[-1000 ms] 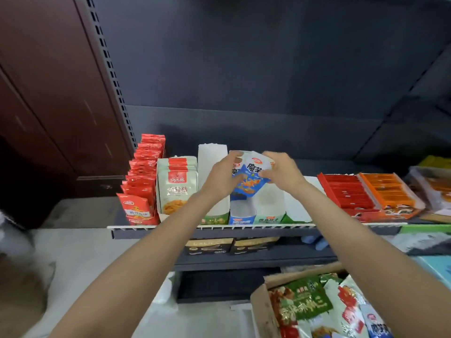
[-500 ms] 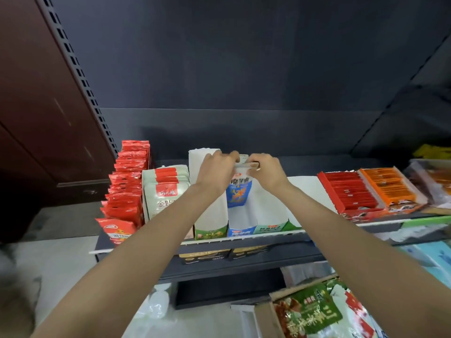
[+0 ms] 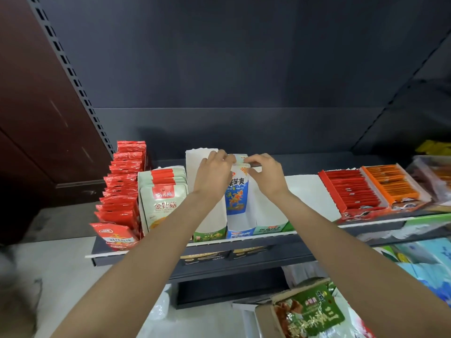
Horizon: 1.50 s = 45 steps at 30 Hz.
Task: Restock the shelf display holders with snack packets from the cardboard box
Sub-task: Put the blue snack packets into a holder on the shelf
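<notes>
The left hand (image 3: 213, 172) and right hand (image 3: 264, 173) pinch the blue packet's (image 3: 236, 193) top between them.

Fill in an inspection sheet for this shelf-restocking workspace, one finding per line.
Surface: dark shelf with a white front rail.
Job's things: blue packet upright in the blue-fronted holder; cardboard box below, a green packet in it.
Clutter: red packets at left, pale packets beside them, red tray and orange tray at right.
Grippers: left hand and right hand both pinch the blue packet's top edge.
Cables: nothing seen.
Surroundings: dark back panel, brown door at left.
</notes>
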Each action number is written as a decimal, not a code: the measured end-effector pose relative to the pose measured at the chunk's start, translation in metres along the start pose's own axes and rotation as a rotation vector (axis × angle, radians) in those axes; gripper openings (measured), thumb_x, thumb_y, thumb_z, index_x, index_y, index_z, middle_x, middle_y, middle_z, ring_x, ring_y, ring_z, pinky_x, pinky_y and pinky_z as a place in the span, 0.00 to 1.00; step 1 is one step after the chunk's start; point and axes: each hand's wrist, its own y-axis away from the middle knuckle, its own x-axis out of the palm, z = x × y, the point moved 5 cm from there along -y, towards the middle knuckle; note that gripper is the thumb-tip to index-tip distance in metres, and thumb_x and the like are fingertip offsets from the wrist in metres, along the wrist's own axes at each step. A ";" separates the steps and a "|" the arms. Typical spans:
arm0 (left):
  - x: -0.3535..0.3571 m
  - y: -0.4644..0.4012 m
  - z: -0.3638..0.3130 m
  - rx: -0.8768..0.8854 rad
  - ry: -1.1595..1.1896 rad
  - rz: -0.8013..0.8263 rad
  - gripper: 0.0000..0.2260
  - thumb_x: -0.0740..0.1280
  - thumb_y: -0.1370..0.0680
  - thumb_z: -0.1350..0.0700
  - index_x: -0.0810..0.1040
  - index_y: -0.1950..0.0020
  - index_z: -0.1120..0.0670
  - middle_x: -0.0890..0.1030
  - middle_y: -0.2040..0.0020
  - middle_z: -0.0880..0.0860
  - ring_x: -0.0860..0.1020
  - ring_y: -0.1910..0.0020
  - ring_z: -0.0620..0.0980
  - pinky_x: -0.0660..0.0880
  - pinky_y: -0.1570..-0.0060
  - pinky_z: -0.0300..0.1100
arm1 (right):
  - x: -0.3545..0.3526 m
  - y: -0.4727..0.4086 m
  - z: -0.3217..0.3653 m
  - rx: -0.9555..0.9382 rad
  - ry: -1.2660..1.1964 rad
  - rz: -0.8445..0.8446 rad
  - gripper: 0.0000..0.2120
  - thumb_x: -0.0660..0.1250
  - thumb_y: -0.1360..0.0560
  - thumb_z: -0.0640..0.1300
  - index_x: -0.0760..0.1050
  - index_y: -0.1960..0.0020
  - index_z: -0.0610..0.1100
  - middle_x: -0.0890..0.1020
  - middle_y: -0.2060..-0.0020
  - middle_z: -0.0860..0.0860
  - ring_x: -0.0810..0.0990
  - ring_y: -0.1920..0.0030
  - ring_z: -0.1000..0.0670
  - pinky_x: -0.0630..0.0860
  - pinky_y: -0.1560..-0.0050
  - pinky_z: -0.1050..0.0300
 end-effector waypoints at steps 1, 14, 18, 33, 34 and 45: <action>-0.002 0.005 -0.003 -0.008 0.025 -0.029 0.16 0.61 0.20 0.57 0.70 0.32 0.53 0.72 0.35 0.54 0.69 0.37 0.52 0.68 0.40 0.45 | -0.004 0.005 -0.001 -0.003 -0.028 -0.022 0.11 0.66 0.24 0.36 0.79 0.43 0.40 0.80 0.46 0.45 0.79 0.48 0.50 0.68 0.51 0.68; 0.035 0.108 -0.131 -0.084 0.494 0.046 0.07 0.62 0.21 0.54 0.76 0.44 0.53 0.82 0.57 0.50 0.79 0.59 0.50 0.76 0.61 0.45 | -0.067 0.154 -0.113 0.172 -0.269 0.115 0.09 0.62 0.24 0.32 0.79 0.51 0.43 0.82 0.56 0.51 0.79 0.55 0.54 0.75 0.50 0.64; 0.074 0.141 -0.194 -0.074 0.456 0.147 0.08 0.62 0.21 0.54 0.75 0.43 0.52 0.82 0.54 0.50 0.80 0.57 0.50 0.76 0.60 0.46 | -0.086 0.205 -0.188 0.255 -0.115 0.262 0.08 0.62 0.23 0.35 0.79 0.47 0.39 0.82 0.52 0.45 0.80 0.50 0.48 0.75 0.47 0.57; 0.197 0.252 -0.314 -0.042 0.063 0.714 0.13 0.65 0.21 0.53 0.74 0.37 0.50 0.58 0.25 0.53 0.56 0.26 0.54 0.52 0.28 0.54 | -0.114 0.311 -0.312 0.113 0.557 0.670 0.33 0.70 0.27 0.38 0.58 0.27 0.45 0.62 0.30 0.44 0.63 0.31 0.44 0.69 0.34 0.49; 0.197 0.252 -0.315 -0.048 0.053 0.703 0.13 0.65 0.22 0.53 0.75 0.38 0.50 0.57 0.25 0.53 0.55 0.26 0.54 0.52 0.28 0.54 | -0.117 0.307 -0.308 0.057 0.633 0.597 0.30 0.68 0.27 0.38 0.60 0.29 0.44 0.64 0.33 0.43 0.64 0.33 0.43 0.70 0.37 0.50; 0.161 0.223 -0.313 -0.192 0.536 0.520 0.02 0.68 0.23 0.59 0.79 0.52 0.56 0.79 0.48 0.50 0.76 0.44 0.51 0.67 0.50 0.38 | -0.158 0.277 -0.294 0.069 0.135 0.360 0.02 0.68 0.26 0.42 0.77 0.55 0.49 0.82 0.54 0.45 0.79 0.52 0.43 0.75 0.53 0.47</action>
